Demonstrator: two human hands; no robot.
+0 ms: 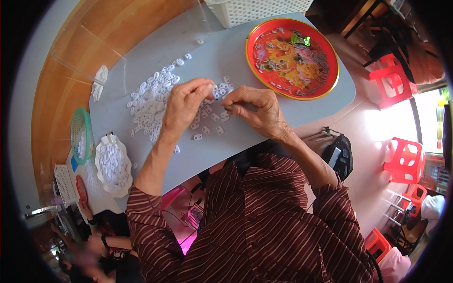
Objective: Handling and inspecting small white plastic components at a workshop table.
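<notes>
Over the grey table [245, 52], my left hand [181, 106] is closed in a pinch beside a few white pieces; what its fingertips hold is too small to make out. My right hand [257, 108] pinches close by, thumb against forefinger, and whatever lies between them cannot be made out. Under and left of my hands spreads a heap of small white oval plastic pieces [150, 96] with dark holes. More loose pieces [206, 130] lie just below my hands. At the right, a round red tray [250, 59] with a gold rim and flower print holds many thin, short pins.
A green wrapper [300, 40] lies in the tray. A white scalloped bowl [123, 188] full of white pieces and a green basket [75, 123] stand left. A white perforated basket [255, 12] is at the back. Another person's arm [118, 242] shows lower left; red stools [405, 160] stand right.
</notes>
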